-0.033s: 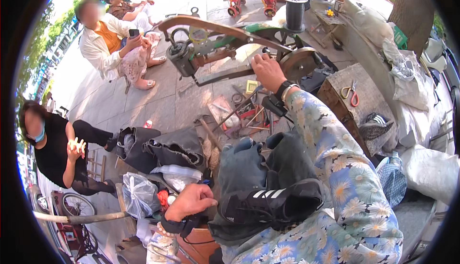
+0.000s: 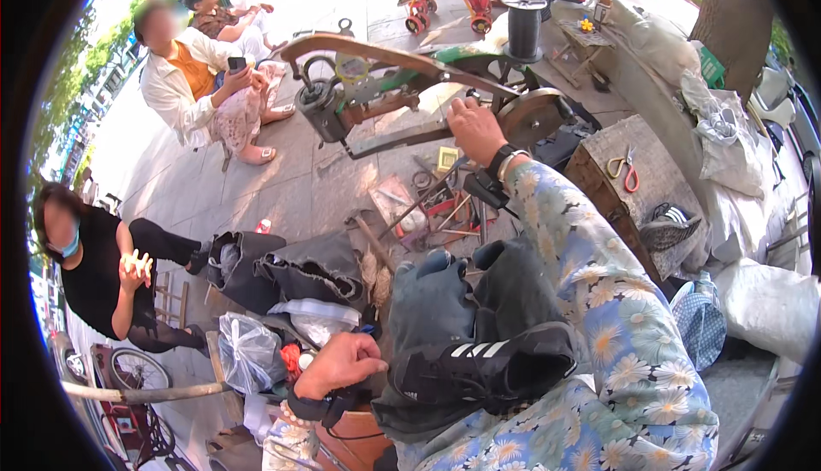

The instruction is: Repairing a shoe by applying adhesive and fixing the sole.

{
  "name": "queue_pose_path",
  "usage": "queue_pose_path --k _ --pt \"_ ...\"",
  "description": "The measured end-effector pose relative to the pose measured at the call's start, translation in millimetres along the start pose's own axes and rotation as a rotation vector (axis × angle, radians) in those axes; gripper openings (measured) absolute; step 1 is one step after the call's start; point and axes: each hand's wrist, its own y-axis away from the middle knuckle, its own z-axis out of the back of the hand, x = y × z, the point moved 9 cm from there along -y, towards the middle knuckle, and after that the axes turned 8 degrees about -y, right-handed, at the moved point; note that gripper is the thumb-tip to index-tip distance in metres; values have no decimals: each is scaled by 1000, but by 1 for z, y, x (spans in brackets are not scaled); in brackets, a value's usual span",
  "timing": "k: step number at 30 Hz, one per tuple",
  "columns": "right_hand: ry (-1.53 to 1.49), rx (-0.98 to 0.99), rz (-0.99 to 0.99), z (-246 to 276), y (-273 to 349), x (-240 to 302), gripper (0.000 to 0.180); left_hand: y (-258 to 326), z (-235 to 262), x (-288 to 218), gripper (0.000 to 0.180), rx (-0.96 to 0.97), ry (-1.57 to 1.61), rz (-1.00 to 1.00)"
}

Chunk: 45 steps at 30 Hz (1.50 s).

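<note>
A black sneaker with white stripes lies sideways across my lap, toe to the left. By its toe is my left hand, its fingers curled in with the thumb against them; whatever may be between them is hidden. Ahead of me stands a hand-cranked shoe-repair sewing machine, with a dark hand wheel at its right and a spool of black thread on top. My right hand is closed over the machine's lower bar, just left of the wheel.
Loose tools litter the pavement below the machine. A wooden box on the right bears scissors and a striped shoe. Dark cut cloth and a plastic bag lie on the left. Seated people are at the left.
</note>
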Motion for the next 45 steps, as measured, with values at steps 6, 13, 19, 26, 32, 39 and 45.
queue_pose_path --k 6,13,19,26,32,39,45 --pt "7 174 -30 -14 -24 20 10 17 2 10 14 12 52 67" --pt "-311 194 -6 -15 -28 1 12 14 -4 21 13 52 51 135" --pt "-251 265 10 -27 -14 -6 14 12 -5 16 17 18 135 75" --pt "-1686 277 -642 -13 46 -7 30 7 1 5 14 -15 88 -16" --pt "-2479 345 -611 13 94 39 61 11 1 6 14 -22 75 9" --pt "-2582 407 -542 26 113 69 63 16 1 2 13 -27 36 31" --pt "-2621 425 -462 38 119 73 61 6 0 -4 13 -55 70 -26"
